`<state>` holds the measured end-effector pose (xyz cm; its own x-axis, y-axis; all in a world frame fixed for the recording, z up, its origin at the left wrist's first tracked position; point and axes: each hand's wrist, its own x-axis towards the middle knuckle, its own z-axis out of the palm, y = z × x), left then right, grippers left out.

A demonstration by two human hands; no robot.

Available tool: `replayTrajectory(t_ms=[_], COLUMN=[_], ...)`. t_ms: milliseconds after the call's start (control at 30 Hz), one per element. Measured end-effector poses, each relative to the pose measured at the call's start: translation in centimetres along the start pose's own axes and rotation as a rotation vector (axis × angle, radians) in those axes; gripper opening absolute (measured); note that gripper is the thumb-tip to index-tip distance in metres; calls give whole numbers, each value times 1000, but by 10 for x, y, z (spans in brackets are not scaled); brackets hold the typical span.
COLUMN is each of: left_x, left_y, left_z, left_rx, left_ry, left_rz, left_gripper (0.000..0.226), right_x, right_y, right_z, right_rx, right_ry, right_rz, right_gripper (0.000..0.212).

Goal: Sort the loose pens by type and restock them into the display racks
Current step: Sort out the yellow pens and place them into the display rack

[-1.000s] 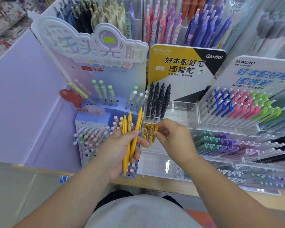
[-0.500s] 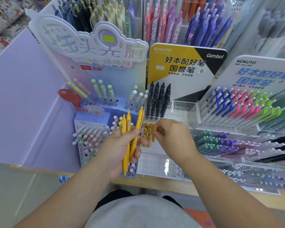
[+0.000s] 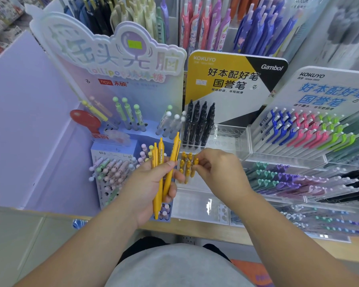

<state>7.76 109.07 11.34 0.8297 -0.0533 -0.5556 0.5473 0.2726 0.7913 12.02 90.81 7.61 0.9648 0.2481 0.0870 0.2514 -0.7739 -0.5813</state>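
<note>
My left hand (image 3: 147, 189) grips a bunch of three yellow pens (image 3: 161, 162), their clicker ends pointing up and away. My right hand (image 3: 220, 170) pinches the top of a yellow pen (image 3: 195, 164) standing in the clear acrylic rack (image 3: 232, 139). Several more yellow pens (image 3: 184, 164) stand in holes beside it. Black pens (image 3: 199, 125) fill the row behind, under the yellow and black sign.
A blue lollipop-pen stand (image 3: 112, 166) with pastel pens sits left of my hands. Slanted racks of blue, pink and green pens (image 3: 305, 131) and teal and purple pens (image 3: 278, 177) lie to the right. Tall pen displays rise behind. A wooden shelf edge (image 3: 205, 228) runs below.
My right hand has shifted slightly left and lower onto the racked yellow pens. My left hand keeps its bunch nearly still.
</note>
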Motion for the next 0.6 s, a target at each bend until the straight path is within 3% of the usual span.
replayTrajectory(t_ms=[367, 467, 533, 600], left_x=[-3, -3, -3, -4], left_y=[-1, -1, -1, -1], left_z=[3, 2, 2, 5], left_rx=[24, 62, 110, 144], left_ry=[-52, -81, -102, -125], left_rz=[7, 14, 17, 17], left_gripper=[14, 8, 7, 9], right_x=[-8, -8, -7, -7], right_y=[1, -14, -27, -36], right_z=[1, -18, -30, -37], right_rx=[32, 381, 730, 907], right_ry=[1, 72, 32, -8], right_rz=[52, 205, 331, 381], right_gripper=[21, 16, 14, 12])
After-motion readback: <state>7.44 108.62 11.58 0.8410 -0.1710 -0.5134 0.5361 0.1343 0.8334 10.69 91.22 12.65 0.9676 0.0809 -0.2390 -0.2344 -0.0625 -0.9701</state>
